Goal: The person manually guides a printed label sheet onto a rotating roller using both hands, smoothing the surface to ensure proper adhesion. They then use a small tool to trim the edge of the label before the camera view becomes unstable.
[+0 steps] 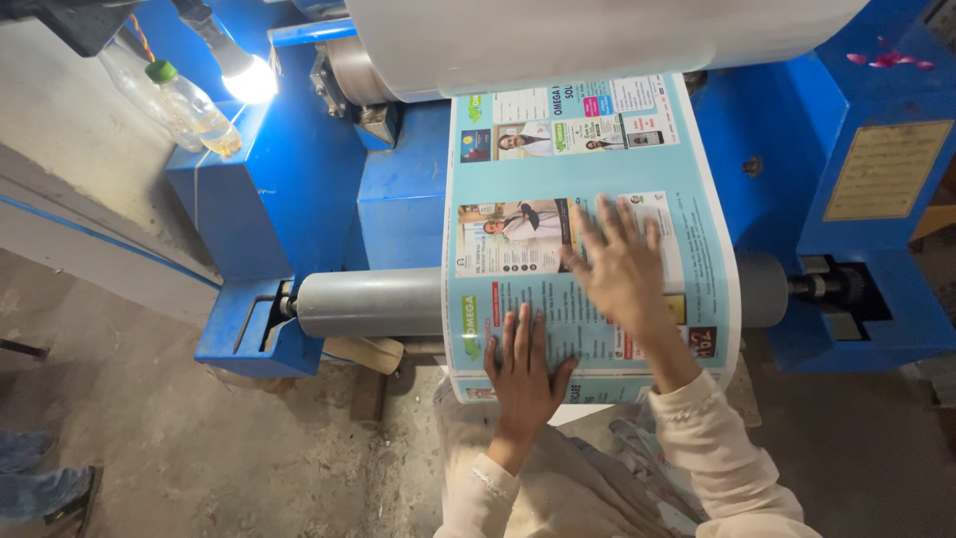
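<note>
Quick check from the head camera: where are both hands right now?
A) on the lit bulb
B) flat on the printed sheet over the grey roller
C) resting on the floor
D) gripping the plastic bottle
B: the left hand and right hand lie open-palmed on the printed sheet draped over the grey roller.

Head camera looks steeply down, close over the printed sheet (588, 199).

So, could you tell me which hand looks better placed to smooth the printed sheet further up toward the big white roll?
Probably the right hand. It lies flat higher on the printed sheet, above the grey roller and nearer the white roll. The left hand rests flat near the sheet's bottom edge.
</note>
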